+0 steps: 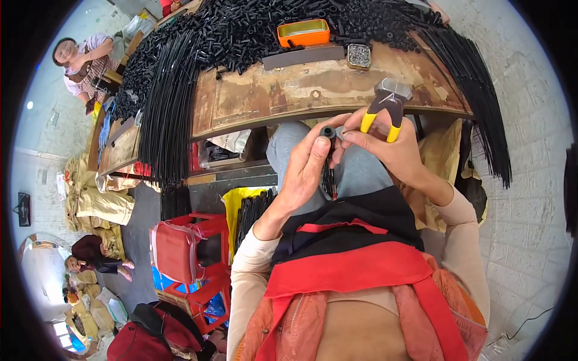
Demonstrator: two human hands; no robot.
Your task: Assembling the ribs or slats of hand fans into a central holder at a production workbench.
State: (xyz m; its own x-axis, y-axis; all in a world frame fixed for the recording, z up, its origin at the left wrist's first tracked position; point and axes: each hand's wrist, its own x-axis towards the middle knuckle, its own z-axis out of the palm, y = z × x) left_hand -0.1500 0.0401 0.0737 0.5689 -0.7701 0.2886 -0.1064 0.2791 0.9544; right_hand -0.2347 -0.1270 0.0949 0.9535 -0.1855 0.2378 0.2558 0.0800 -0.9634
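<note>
My left hand (307,165) is closed round a black tube-shaped part (327,132), its hollow round end facing up and my thumb along its side. Below that hand a thin dark rod (333,183) hangs over my lap; whether it joins the tube I cannot tell. In my right hand (391,147) rest pincers (392,96) with yellow handles and a broad metal head pointing away from me. The thumb and forefinger of that hand are pinched together beside the tube's end. Anything tiny between those fingertips is too small to name.
A worn wooden table (241,102) lies ahead, heaped with small black parts (241,36). Bundles of long black rods (165,108) overhang its edge. An orange box (304,33) and a small tin of metal bits (359,56) stand there. Red stools (180,253) are at left; others sit farther off.
</note>
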